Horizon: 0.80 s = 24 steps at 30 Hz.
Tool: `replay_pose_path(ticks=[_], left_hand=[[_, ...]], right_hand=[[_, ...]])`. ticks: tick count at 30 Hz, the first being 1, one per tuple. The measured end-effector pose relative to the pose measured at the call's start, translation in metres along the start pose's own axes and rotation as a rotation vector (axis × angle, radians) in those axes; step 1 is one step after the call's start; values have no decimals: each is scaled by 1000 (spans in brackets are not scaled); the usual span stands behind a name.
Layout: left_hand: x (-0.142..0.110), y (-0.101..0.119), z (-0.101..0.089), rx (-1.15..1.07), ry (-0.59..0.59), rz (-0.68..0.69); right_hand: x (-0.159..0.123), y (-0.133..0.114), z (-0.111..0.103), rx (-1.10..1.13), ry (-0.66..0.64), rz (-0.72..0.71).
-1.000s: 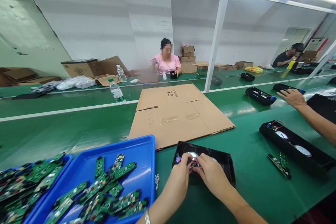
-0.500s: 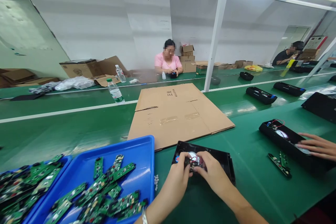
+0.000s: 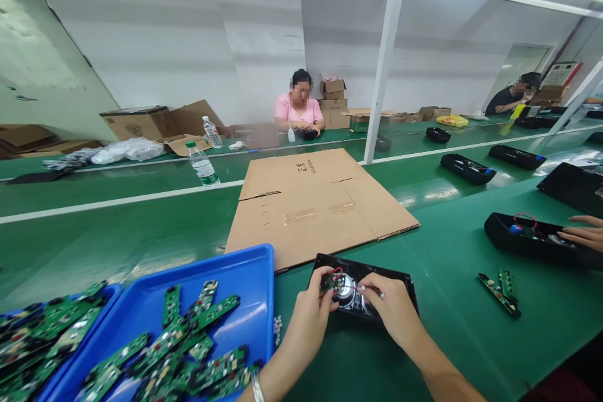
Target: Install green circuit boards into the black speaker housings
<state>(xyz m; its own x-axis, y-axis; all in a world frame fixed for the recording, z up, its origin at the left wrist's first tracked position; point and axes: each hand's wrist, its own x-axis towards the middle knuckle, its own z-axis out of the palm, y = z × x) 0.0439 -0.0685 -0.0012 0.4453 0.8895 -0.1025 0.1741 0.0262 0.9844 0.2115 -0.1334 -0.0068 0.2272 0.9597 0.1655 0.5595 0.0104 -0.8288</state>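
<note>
A black speaker housing lies on the green table in front of me, its inside facing up. Two round speaker drivers show in it. Over its left part, my left hand pinches a small circuit board between thumb and fingers. A red wire loops up beside the board. My right hand is closed on a thin wire that runs towards the board. A small white tip shows at its fingers; I cannot make out what it belongs to.
Left of me, a blue tray holds several green circuit boards, with another full tray beside it. Flattened cardboard lies behind the housing. At right are two loose boards and a co-worker's hand on another housing.
My hands have moved apart: the left keeps the board, the right has drawn to the right with the wire. The co-worker's housing at right has turned and shifted right.
</note>
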Motion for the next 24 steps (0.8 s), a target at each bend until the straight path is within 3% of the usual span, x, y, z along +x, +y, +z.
replay_pose_path(ticks=[4,7,15,24], left_hand=[[1,2,-1,-42,24,-19],[2,1,-3,-35,34,-28],[1,-7,-6,159,-24,78],[-2,-4,-7,320,-26,130]], right_hand=[[-1,4,2,-33,80,-148],[1,10,-1,-128,103,-173],[-3,-3,11,-251,-130,-253],[-3,-4,11,-180,-61,-186]])
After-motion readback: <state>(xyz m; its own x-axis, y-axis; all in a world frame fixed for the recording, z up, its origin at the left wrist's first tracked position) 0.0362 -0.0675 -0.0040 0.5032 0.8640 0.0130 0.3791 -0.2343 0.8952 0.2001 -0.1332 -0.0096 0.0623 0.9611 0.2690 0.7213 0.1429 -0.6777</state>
